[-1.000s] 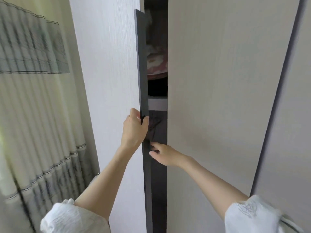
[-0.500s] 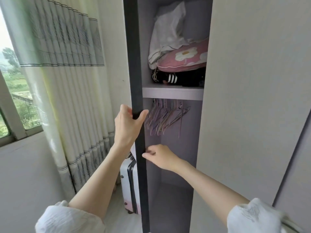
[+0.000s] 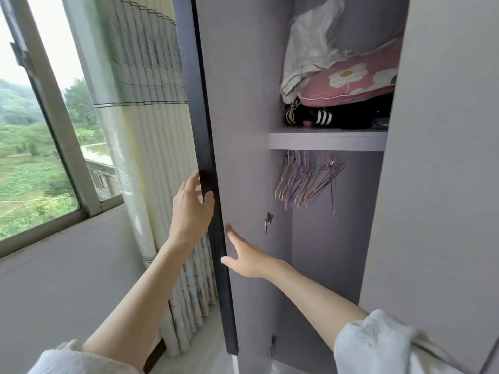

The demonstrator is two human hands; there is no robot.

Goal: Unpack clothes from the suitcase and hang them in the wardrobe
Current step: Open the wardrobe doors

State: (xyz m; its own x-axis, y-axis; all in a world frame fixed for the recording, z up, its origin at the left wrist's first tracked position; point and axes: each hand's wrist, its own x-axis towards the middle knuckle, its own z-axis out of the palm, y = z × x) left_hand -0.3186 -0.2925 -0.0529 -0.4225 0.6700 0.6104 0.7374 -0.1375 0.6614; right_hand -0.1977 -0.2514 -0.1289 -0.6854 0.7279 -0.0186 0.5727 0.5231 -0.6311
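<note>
The wardrobe's left door (image 3: 237, 130) stands swung wide open, its dark edge (image 3: 208, 147) facing me. My left hand (image 3: 190, 209) touches that edge with spread, relaxed fingers, thumb on the front of it. My right hand (image 3: 247, 255) lies flat against the door's inner face just below, fingers straight. Inside, a bunch of empty pastel wire hangers (image 3: 305, 182) hangs under the shelf (image 3: 326, 141). The hanging space beneath holds no clothes. The suitcase is hidden behind the door.
On the shelf lie a white cloth (image 3: 310, 49), a pink flowered cushion (image 3: 351, 79) and a black striped garment (image 3: 337, 117). The shut right door (image 3: 445, 157) fills the right side. A pleated curtain (image 3: 151, 130) and window (image 3: 32, 130) are at left.
The door has swung from a narrow gap to wide open. My left hand has loosened from gripping its edge, and my right hand has flattened against the inner face. The suitcase went out of sight.
</note>
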